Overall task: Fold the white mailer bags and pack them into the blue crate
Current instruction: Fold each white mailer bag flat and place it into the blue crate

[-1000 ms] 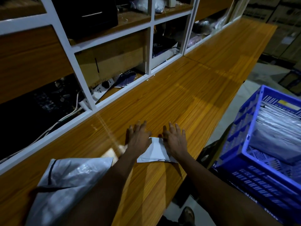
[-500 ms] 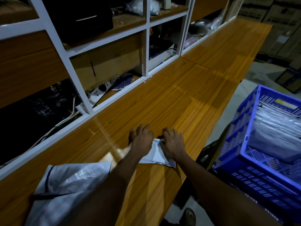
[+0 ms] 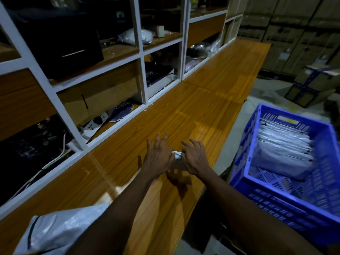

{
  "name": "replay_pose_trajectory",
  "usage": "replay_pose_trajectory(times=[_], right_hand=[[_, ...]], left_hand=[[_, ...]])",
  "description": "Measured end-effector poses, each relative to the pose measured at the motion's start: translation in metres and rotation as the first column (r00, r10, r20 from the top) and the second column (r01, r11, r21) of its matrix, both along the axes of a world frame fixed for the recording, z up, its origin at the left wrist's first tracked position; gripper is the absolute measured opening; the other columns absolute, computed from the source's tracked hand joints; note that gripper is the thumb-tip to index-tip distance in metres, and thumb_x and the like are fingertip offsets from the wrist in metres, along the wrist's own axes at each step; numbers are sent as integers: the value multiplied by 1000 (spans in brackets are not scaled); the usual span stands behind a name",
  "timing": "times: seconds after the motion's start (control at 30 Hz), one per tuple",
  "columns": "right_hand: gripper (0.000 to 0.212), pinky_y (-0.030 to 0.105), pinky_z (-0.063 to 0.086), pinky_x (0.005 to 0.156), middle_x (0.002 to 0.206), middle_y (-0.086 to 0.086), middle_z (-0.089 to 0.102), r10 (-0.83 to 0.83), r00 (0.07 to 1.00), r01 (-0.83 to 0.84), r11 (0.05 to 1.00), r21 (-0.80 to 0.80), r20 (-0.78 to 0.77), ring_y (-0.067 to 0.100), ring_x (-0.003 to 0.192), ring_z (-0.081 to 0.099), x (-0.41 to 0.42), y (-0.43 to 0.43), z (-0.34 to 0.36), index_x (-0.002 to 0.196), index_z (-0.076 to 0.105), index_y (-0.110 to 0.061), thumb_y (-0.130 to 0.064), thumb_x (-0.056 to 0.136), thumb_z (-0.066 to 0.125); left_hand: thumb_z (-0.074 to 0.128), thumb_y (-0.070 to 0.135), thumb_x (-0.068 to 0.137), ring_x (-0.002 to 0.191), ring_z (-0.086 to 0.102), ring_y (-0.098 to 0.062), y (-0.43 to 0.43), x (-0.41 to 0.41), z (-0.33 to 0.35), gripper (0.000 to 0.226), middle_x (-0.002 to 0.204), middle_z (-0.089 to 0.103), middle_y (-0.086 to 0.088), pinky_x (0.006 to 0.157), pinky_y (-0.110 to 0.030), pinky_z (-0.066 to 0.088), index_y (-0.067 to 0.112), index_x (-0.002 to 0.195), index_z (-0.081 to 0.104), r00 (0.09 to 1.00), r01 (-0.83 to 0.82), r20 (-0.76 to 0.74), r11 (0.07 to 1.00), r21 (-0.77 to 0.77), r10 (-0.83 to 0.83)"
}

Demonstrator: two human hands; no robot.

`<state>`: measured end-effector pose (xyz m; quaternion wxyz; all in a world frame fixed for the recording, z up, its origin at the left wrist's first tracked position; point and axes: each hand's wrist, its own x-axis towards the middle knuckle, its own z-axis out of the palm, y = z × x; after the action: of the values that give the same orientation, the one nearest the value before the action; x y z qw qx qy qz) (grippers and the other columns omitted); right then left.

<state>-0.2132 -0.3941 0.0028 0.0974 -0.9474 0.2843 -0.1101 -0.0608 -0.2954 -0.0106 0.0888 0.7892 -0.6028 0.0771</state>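
**Bracketing a small folded bag with both hands**

The folded bag (image 3: 176, 155) sits between the two hands, over the near part of the bench (image 3: 211, 100) and left of the crate (image 3: 276, 203). Only a narrow piece of it shows. The upper part is bright white with a creased, pointed edge, and the lower part is duller grey in shadow. It looks compact, folded down to a packet smaller than either hand. A dark shadow lies on the wood just under it and the wrists, but whether the bag rests on the bench or is lifted off it cannot be told.

The left hand (image 3: 159, 157) lies palm down with its fingers straight and spread wide, and its thumb side is against the bag's left edge. It holds nothing. The right hand (image 3: 195, 157) touches the bag's right edge. Its fingers are bent at the knuckles and arched and its thumb is hidden, so whether it pinches the bag cannot be told.

Inside the crate, packed bags (image 3: 283, 142) stand on edge in a tight white row along the far side. A stack of flat bags (image 3: 60, 230), glossy and grey-white, lies on the bench at lower left. White-framed shelves (image 3: 141, 52) run along the back of the bench.
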Motion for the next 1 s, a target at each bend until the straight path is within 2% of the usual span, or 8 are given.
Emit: replay_pose_trajectory(times=[0.07, 0.17, 0.4, 0.5, 0.63, 0.7, 0.87, 1.0], right_hand=[[64, 61, 24, 111, 143, 10, 55, -38, 997, 42, 997, -61, 61, 37, 139, 40, -12, -19, 7, 99, 69, -9, -43, 95, 15], [48, 62, 29, 107, 138, 7, 60, -146, 979, 167, 976, -142, 143, 37, 134, 45, -34, -51, 21, 86, 69, -15, -37, 95, 28], [47, 57, 30, 104, 131, 8, 65, -304, 898, 379, 902, -206, 319, 41, 126, 51, -103, -126, 67, 72, 72, -15, -33, 85, 31], [48, 58, 31, 103, 131, 5, 66, -385, 859, 466, 862, -201, 337, 40, 126, 51, -143, -154, 76, 73, 72, -15, -33, 83, 29], [60, 58, 23, 112, 143, 2, 56, -499, 835, 539, 826, -166, 230, 36, 136, 41, -202, -184, 81, 82, 74, -15, -42, 82, 21], [60, 58, 21, 113, 144, 1, 56, -538, 817, 571, 806, -155, 209, 34, 137, 39, -230, -198, 77, 83, 75, -14, -44, 80, 22], [60, 58, 27, 109, 136, 1, 62, -601, 789, 614, 775, -150, 125, 36, 133, 45, -286, -227, 43, 81, 77, -15, -45, 79, 24], [74, 55, 21, 112, 149, -2, 50, -599, 800, 596, 800, -70, -37, 32, 141, 35, -310, -233, 10, 97, 76, -18, -54, 75, 16]], left_hand=[[45, 42, 102, 152, 12, -37, -21, -8, 12, 32, 164, 20, -11, 114, -69, 14, 19, 108, 67, 997, 72, 3, 996, -56, -72], [64, 30, 95, 146, 30, -41, -61, -24, 26, 13, 158, 36, -13, 105, -74, 28, 20, 91, 70, 971, 215, 149, 958, -187, -189], [68, 22, 93, 146, 30, -43, -157, -95, 75, 6, 158, 36, -13, 105, -76, 23, 18, 89, 65, 934, 355, 165, 877, -324, -317], [62, 24, 94, 145, 31, -42, -198, -134, 87, 9, 158, 36, -12, 105, -76, 24, 20, 86, 64, 912, 411, 178, 841, -351, -371], [35, 32, 96, 147, 29, -40, -249, -194, 88, 33, 159, 36, -12, 108, -73, 21, 22, 89, 66, 895, 445, 176, 828, -341, -409], [37, 32, 93, 143, 36, -42, -269, -223, 89, 34, 154, 43, -12, 105, -75, 25, 21, 84, 68, 886, 463, 129, 830, -310, -446], [77, 28, 83, 141, 37, -46, -302, -270, 71, 12, 154, 43, -14, 100, -79, 26, 18, 80, 72, 843, 535, 123, 839, -101, -523], [48, 36, 104, 151, -9, -43, -314, -291, 43, 27, 167, -3, -10, 109, -75, -4, 21, 108, 70, 831, 549, 14, 823, 145, -556]])
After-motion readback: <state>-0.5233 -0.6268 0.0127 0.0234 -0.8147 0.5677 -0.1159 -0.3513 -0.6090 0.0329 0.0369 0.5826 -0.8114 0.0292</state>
